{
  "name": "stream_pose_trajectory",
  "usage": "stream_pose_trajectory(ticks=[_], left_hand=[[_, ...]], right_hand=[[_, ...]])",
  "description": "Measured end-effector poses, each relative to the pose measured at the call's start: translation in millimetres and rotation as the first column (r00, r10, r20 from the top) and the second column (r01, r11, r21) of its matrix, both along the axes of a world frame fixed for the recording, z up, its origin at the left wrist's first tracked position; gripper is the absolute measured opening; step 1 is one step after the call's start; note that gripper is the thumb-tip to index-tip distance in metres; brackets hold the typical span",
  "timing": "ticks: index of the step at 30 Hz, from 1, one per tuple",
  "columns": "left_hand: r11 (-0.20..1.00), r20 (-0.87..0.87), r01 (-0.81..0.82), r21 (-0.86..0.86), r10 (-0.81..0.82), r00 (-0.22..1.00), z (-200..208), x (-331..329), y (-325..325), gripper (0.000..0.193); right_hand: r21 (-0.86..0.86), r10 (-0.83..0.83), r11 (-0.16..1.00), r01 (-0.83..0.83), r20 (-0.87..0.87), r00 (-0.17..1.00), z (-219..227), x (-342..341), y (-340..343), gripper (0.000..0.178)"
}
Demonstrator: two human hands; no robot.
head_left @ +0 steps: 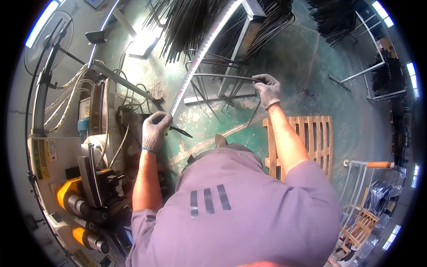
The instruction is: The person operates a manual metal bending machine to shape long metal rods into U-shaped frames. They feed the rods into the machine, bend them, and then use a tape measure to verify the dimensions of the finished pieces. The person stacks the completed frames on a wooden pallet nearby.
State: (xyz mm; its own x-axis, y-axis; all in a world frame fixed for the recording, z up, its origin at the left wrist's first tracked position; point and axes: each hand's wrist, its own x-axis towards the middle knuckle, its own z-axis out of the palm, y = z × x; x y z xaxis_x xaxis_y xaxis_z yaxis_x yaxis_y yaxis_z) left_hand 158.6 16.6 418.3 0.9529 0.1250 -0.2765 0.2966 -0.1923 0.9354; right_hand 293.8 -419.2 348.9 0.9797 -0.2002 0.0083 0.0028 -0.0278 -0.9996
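Left gloved hand [156, 128]: fingers closed on the lower end of a measuring tape [183, 91], which slants up and away. Right gloved hand [268, 91]: fingers gripping one end of a black rod [227, 76]; rod runs left to the tape, can't tell if touching. Beyond: metal frame [246, 40], bundled black rods [187, 26].
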Motion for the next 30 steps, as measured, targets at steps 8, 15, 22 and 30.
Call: stream_pose_trajectory(ticks=[8, 15, 22, 30], left_hand=[[0.954, -0.118, -0.269, -0.132, 0.254, 0.960, -17, -43, -8, 0.026], [0.902, -0.175, -0.431, -0.019, 0.422, 0.890, -27, -70, -5, 0.025], [0.879, -0.253, -0.475, -0.037, 0.452, 0.856, -55, -85, -24, 0.024], [0.823, -0.288, -0.566, 0.043, 0.553, 0.782, -22, -97, -53, 0.022]], right_hand=[[0.128, -0.143, 0.980, 0.155, -0.101, 0.985, -110, 74, 26, 0.019], [-0.912, -0.005, 0.307, 0.273, 0.285, 0.959, -112, 93, 67, 0.039], [-0.974, 0.317, -0.107, 0.200, 0.158, 0.935, -142, 188, 117, 0.047], [-0.814, 0.398, 0.128, -0.566, -0.480, 0.782, -78, 118, 101, 0.032]])
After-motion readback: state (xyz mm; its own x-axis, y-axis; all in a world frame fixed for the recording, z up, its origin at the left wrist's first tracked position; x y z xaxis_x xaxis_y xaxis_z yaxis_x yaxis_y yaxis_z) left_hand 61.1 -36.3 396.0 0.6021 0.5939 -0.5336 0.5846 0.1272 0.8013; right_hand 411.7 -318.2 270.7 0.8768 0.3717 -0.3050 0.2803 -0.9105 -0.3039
